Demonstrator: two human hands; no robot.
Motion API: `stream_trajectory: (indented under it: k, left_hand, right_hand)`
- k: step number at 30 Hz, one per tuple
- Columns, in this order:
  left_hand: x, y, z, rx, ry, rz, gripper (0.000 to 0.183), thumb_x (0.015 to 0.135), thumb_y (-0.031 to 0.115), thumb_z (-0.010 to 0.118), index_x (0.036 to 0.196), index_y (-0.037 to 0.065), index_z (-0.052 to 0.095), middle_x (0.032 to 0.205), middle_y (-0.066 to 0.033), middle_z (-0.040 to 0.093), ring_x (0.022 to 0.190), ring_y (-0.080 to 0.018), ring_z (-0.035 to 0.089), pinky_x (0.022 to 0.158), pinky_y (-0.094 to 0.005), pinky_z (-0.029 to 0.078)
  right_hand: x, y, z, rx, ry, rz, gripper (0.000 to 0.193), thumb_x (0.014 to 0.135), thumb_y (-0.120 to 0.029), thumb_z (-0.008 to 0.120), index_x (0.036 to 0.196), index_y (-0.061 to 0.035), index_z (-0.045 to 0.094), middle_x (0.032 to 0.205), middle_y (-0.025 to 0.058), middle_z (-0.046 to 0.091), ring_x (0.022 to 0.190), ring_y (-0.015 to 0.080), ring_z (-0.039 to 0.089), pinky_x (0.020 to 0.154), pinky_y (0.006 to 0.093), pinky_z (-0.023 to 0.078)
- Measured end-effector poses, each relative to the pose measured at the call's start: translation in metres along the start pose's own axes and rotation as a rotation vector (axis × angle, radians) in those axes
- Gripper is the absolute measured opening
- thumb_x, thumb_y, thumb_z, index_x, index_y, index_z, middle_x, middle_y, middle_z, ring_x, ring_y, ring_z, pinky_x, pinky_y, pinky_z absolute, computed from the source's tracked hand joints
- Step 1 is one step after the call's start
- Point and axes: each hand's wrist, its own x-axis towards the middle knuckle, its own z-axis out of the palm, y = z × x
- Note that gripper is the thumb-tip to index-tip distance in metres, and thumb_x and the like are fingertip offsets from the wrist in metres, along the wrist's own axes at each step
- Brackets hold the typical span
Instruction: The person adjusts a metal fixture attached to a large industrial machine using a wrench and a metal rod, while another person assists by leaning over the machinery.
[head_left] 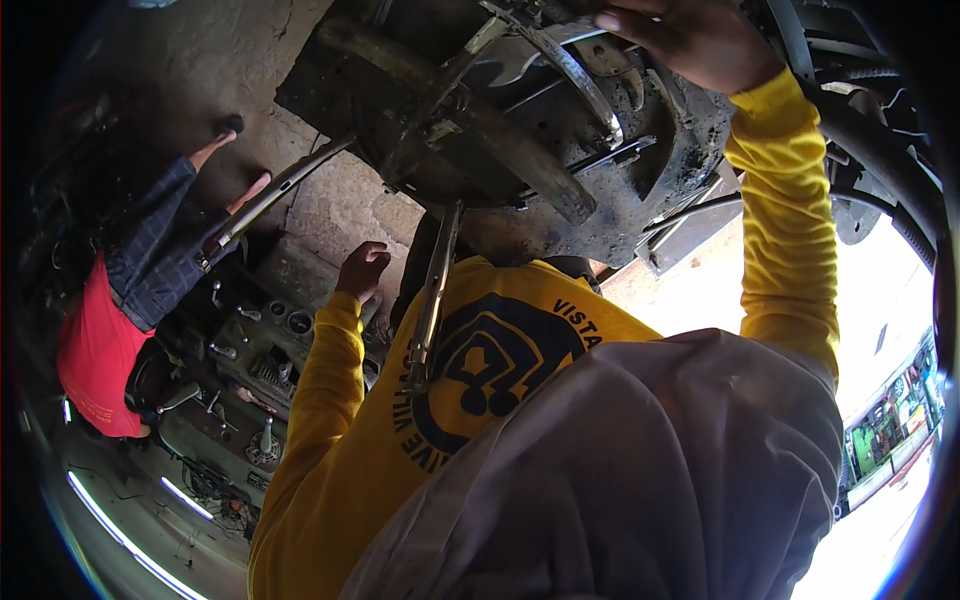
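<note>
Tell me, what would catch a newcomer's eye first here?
Probably the grimy metal machine underside filling the top centre, with a hand in a yellow sleeve reaching onto it at upper right. At left, another person in a red garment leans over a box of tools.

Right hand (690,40) on greasy machine underside (560,150) overhead, left hand (362,270) below-left (apart).

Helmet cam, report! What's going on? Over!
Own hands: not in view. Yellow-sleeved co-worker: raised hand on greasy underbody, lower hand closed beside rod. Second person at left, apart.
</note>
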Motion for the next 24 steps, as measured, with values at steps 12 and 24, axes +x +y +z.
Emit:
stream_trajectory:
  k: [12,24]
  left_hand:
    - [-0.105,0.218,-0.067,-0.028,0.164,0.373,0.026,0.092,0.017,0.069,0.113,0.002,0.067,0.073,-0.0015,0.06,0.066,-0.0075,0.054,0.063,-0.0234,0.045]
    - [-0.121,0.324,-0.043,0.213,-0.011,0.602,0.072,0.086,0.006,0.065,0.15,-0.003,0.032,0.063,-0.0038,0.052,0.058,-0.0105,0.048,0.06,-0.0263,0.041]
  right_hand:
    - [0.039,0.009,0.006,0.099,-0.042,-0.241,0.015,0.089,-0.022,0.068,0.087,-0.0096,0.076,0.08,0.0086,0.069,0.086,0.0289,0.062,0.078,0.042,0.047]
    - [0.087,0.006,0.007,0.013,-0.236,-0.102,0.03,0.092,-0.031,0.065,0.091,-0.0029,0.075,0.083,0.0194,0.068,0.081,0.0351,0.065,0.073,0.0449,0.05]
